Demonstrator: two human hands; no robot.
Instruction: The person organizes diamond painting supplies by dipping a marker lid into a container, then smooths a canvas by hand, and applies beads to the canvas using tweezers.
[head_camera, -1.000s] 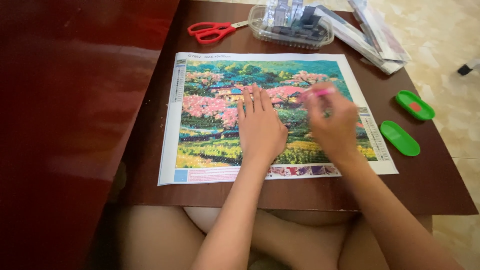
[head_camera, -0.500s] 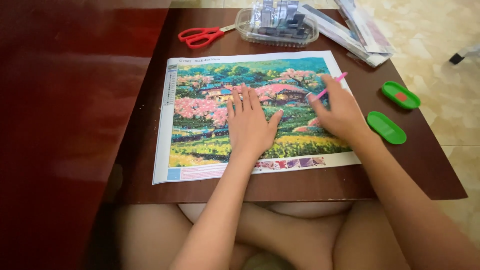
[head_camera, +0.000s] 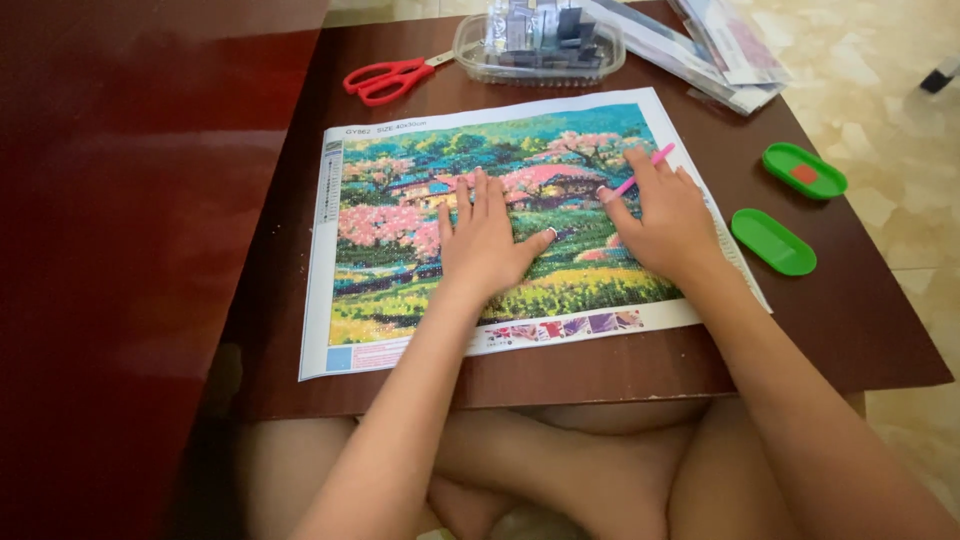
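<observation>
Pink and slim, a pen (head_camera: 640, 176) sits pinched between the thumb and fingers of the right hand (head_camera: 668, 222), its tip angled down to the canvas (head_camera: 400, 300) near the painted house. That hand is curled narrow around the pen, with its heel resting on the canvas's right part. The left hand (head_camera: 487, 243) lies flat and open on the middle of the canvas, fingers straight and close together, thumb spread to the side, holding nothing.

The canvas is a rectangular sheet with a white border and a grainy, beaded-looking landscape of pink trees, green fields and blue sky. It lies slightly skewed on a small brown wooden table (head_camera: 600, 370), its lower left corner at the table's front edge.

Two green oval trays (head_camera: 772, 241) of smooth plastic lie to the right of the canvas, apart from it and from each other. Red-handled scissors (head_camera: 385, 78) lie beyond the canvas's top left corner, beside a clear plastic box (head_camera: 538, 50) of small packets. Flat clear bags (head_camera: 700, 45) rest at the far right corner.
</observation>
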